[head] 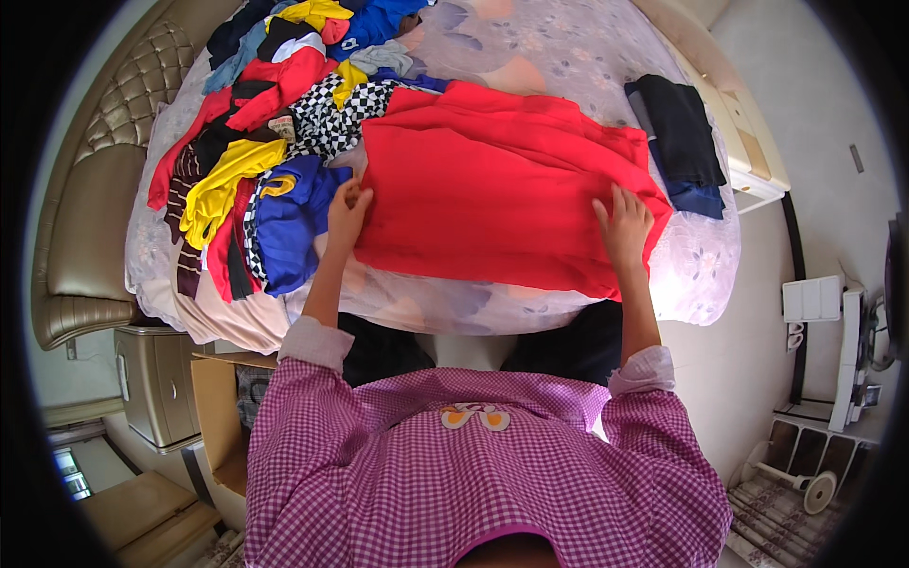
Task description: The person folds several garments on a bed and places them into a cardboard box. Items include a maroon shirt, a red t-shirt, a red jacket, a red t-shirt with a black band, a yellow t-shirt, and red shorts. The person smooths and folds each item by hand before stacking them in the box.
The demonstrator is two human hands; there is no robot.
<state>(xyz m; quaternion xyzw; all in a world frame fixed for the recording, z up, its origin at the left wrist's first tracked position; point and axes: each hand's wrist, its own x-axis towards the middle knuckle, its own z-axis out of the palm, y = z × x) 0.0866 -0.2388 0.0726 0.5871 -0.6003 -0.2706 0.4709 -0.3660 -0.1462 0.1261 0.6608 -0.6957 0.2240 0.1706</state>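
A large red cloth garment lies spread on the bed in front of me, its near part fairly flat and its far part wrinkled. My left hand is at its left edge, fingers curled; whether they pinch the cloth I cannot tell. On the right part of the red cloth rests my right hand, its fingers apart. A blue garment with black-and-white checked trim lies just left of my left hand. Beyond it is a checkered cloth, partly beside the red one.
A heap of mixed clothes, with a yellow garment, covers the bed's left side. Folded dark garments lie at the right. The bed has a tufted headboard. An open cardboard box stands below left, beside a nightstand.
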